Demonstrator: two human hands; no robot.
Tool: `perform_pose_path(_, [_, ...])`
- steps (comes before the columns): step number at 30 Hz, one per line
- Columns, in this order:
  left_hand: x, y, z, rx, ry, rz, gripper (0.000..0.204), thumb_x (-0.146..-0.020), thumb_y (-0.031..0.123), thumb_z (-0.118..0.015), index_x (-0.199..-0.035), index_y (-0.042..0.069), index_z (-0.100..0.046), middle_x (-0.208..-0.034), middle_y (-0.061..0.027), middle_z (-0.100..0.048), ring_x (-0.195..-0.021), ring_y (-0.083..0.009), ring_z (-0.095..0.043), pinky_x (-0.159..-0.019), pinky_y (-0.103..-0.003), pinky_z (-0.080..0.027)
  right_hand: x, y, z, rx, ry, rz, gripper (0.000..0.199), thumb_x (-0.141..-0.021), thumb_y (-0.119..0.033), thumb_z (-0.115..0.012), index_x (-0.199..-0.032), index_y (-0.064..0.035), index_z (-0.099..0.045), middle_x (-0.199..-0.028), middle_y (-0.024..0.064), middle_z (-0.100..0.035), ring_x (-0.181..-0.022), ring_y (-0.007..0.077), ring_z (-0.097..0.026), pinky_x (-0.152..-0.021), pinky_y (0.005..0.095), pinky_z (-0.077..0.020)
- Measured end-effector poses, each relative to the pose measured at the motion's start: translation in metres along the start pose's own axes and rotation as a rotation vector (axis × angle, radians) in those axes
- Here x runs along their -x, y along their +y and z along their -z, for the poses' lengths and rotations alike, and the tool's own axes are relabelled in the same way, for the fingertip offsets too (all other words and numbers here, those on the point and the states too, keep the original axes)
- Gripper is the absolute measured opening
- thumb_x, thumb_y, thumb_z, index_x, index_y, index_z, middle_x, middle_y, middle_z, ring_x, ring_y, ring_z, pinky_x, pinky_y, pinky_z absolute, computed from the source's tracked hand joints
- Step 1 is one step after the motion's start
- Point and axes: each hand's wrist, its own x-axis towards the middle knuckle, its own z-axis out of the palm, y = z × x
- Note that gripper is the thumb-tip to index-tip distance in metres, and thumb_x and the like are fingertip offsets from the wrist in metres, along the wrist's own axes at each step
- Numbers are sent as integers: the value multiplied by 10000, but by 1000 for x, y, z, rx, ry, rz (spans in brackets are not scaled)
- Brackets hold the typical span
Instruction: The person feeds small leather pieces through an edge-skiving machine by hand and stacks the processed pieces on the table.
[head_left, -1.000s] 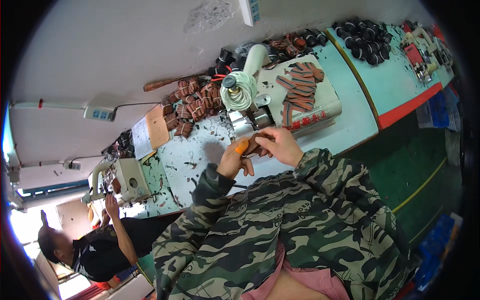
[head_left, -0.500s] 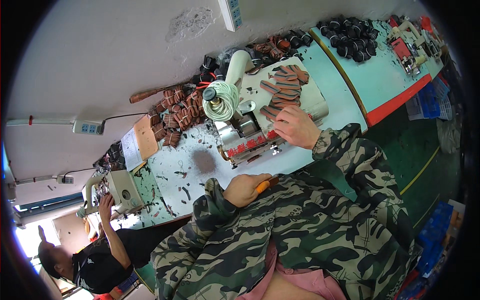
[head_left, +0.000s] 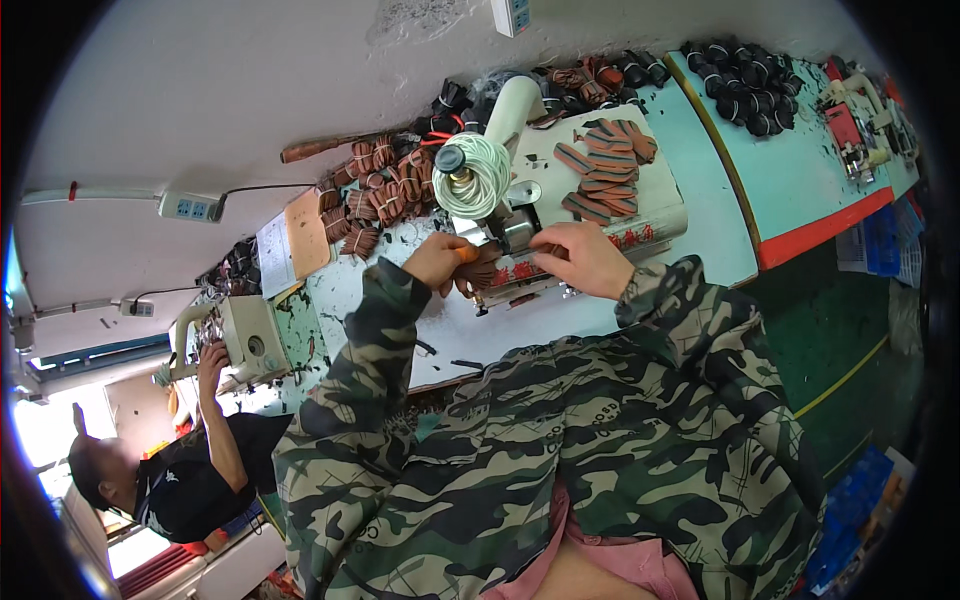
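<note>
My left hand [head_left: 437,262] is closed at the left end of a cream machine [head_left: 655,208], its fingers around brown leather-like strips [head_left: 480,274]. An orange piece [head_left: 467,253] shows at its fingertips; whether it is a finger cover or something held, I cannot tell. My right hand [head_left: 583,258] has its fingers bent together at the machine's metal working head [head_left: 518,230], and anything between them is hidden. Brown strips with dark stripes [head_left: 607,172] lie in a loose pile on the machine's top. A coil of pale cord [head_left: 472,178] hangs on the machine's arm.
Tied brown bundles [head_left: 385,188] and black bundles [head_left: 745,85] lie along the back of the table. Dark scraps [head_left: 427,348] litter the white tabletop. Another machine [head_left: 850,130] stands far right. At left, a person in black [head_left: 190,485] works at a cream machine [head_left: 255,345].
My left hand has moved up and forward from near my body to the machine's left end. My right hand has come off the strip pile to the working head. The view has shifted slightly.
</note>
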Motion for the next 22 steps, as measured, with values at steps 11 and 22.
perform_pose_path(11, [-8, 44, -11, 122, -129, -26, 242, -901, 142, -436, -972, 22, -634, -652, -76, -632, -392, -86, -491, -324, -206, -327, -31, 14, 42, 10, -311, -340, 202, -734, -160, -664, -878, -19, -658, -880, 158, -627, -806, 326, -609, -713, 384, -479])
perform_pose_path(22, [-26, 0, 14, 110, -56, -53, 268, -921, 210, -479, -1059, 18, -607, -630, -88, -629, -362, -118, -490, -334, -231, -352, -39, 17, 10, -24, -312, -352, 261, -746, -139, -655, -985, -36, -633, -1012, 201, -618, -914, 333, -605, -797, 379, -470])
